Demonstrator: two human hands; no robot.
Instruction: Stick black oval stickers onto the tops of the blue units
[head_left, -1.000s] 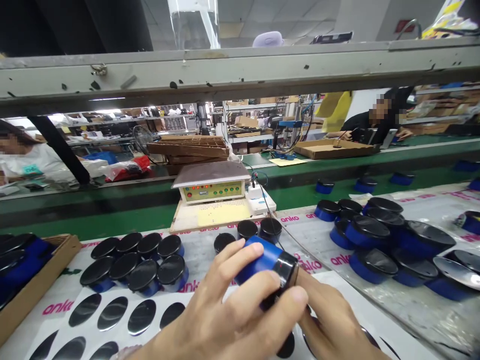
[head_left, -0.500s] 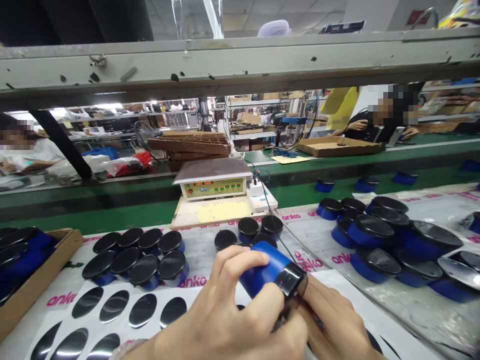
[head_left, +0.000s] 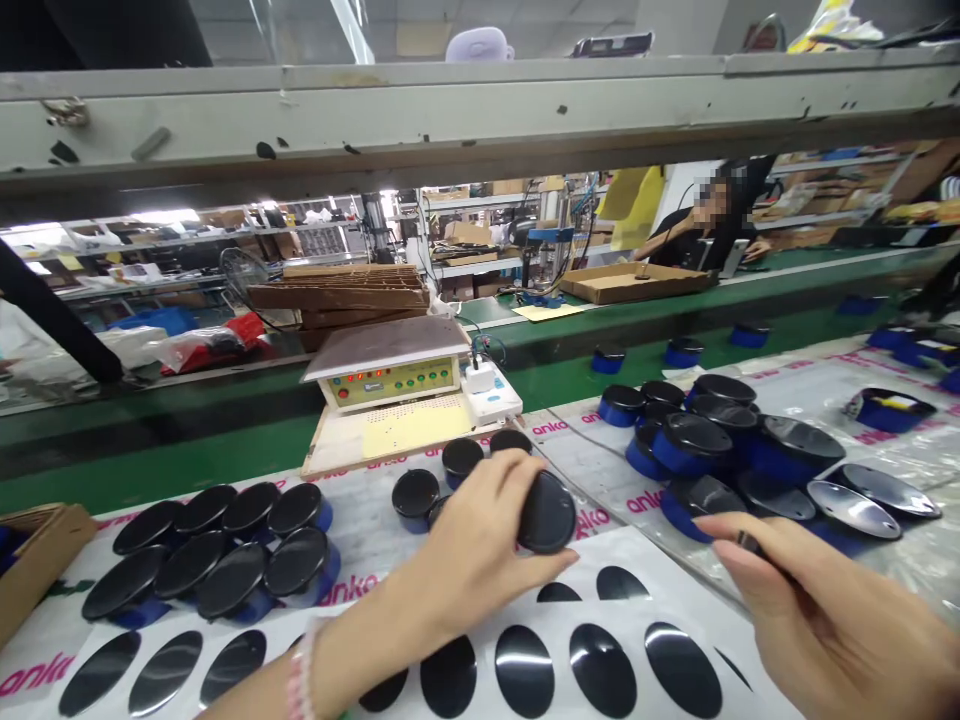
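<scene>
My left hand (head_left: 480, 530) is wrapped round a round piece with a glossy black top (head_left: 547, 512), above the white sheet. To the right, my right hand (head_left: 832, 600) is closed, with a small dark item (head_left: 750, 543) between its fingers that is too small to name. Black ovals (head_left: 525, 670) lie in rows on the white sheet (head_left: 637, 550). Blue cases with black tops (head_left: 232, 580) stand grouped at the left, and a few more (head_left: 415, 495) stand just behind my left hand.
A control box (head_left: 390, 375) sits on a board at the back. More blue cases (head_left: 690, 440) are piled at the right. A cardboard box (head_left: 52, 560) stands at the left edge. A metal beam (head_left: 450, 110) crosses above. A person (head_left: 675, 235) sits across the green bench.
My hands have parted. My left hand has the piece, now turned with its black top showing, while my right hand has moved right. The view has shifted right.
</scene>
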